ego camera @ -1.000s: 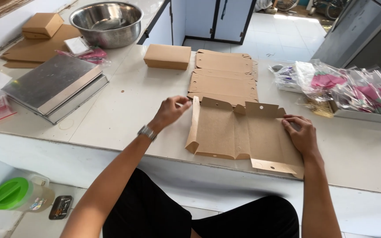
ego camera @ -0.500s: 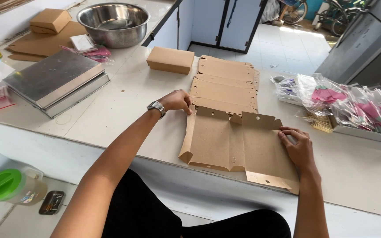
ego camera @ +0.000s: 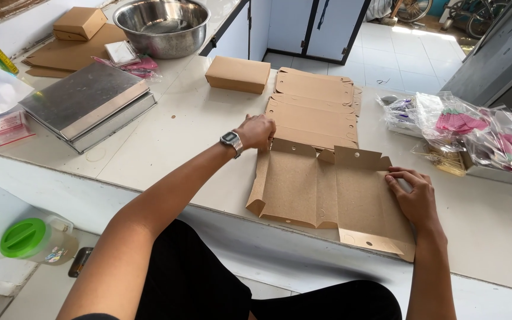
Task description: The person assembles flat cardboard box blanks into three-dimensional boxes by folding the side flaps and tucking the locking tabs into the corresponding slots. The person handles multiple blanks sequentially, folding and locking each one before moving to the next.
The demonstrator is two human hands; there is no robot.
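The white worktop (ego camera: 167, 142) is carrying a flat brown cardboard box blank (ego camera: 327, 192) at its near edge — side flaps half raised. The left hand (ego camera: 257, 131) is gripping the blank's ten o'clock corner, fingers clamped on the flap, while the right hand (ego camera: 415, 198) is pressing at three o'clock, fingers spread flat.

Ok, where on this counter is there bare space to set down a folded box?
Bare counter lies between the metal scale and the flat cardboard blank, below the finished box. Another patch lies right of the blank, below the plastic bags. The far left corner is crowded.
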